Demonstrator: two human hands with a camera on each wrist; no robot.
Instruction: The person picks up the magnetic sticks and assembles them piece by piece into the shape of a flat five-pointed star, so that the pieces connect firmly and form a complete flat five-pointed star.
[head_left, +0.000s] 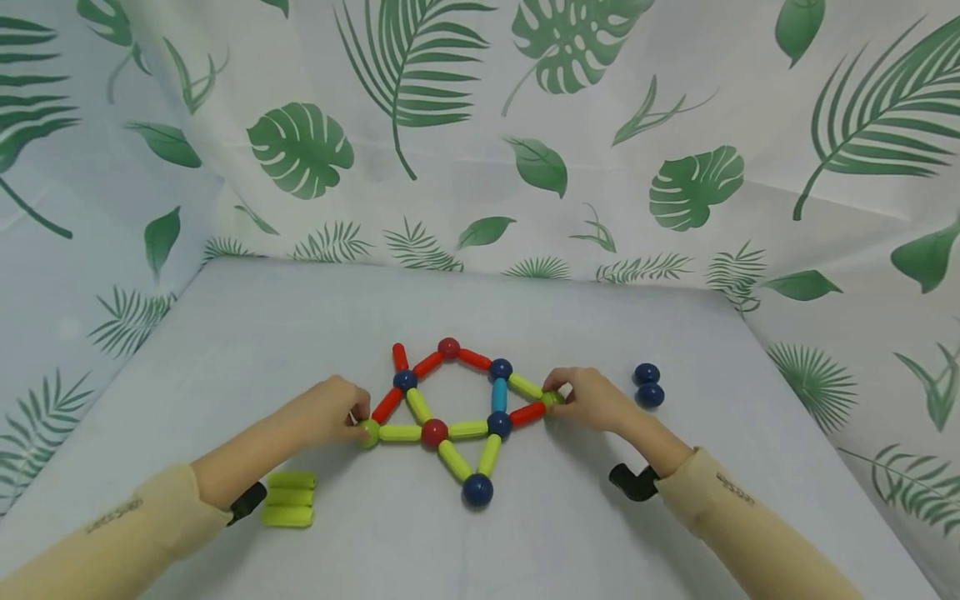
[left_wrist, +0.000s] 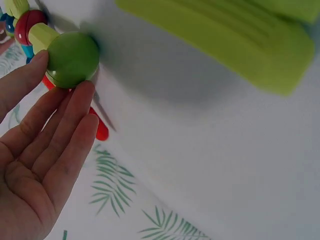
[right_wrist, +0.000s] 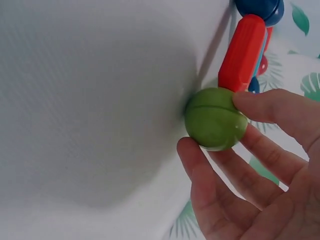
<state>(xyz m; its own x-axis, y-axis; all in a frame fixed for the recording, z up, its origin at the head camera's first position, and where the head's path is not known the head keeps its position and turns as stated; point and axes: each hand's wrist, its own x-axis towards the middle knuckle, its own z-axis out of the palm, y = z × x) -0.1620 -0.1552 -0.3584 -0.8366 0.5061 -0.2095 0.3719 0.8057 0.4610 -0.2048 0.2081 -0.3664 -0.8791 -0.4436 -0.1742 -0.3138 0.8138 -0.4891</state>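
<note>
A flat frame of magnetic sticks and balls lies on the table in the head view. My left hand (head_left: 330, 410) pinches the green ball (left_wrist: 73, 59) at its left corner between thumb and fingers. At the right corner, my right hand (head_left: 594, 397) grips another green ball (right_wrist: 215, 120), to which a red stick (right_wrist: 242, 52) joins. In the middle a red ball (head_left: 434, 433) links several green sticks. A blue ball (head_left: 477, 490) forms the near point, a red ball (head_left: 448, 347) the far one. One red stick (head_left: 400, 356) juts outward from the upper-left blue ball (head_left: 405, 381).
Three loose green sticks (head_left: 289, 498) lie side by side near my left forearm. Two dark blue balls (head_left: 649, 395) touch each other beyond my right hand. A leaf-printed cloth (head_left: 465, 200) hangs behind and beside the white table (head_left: 555, 533).
</note>
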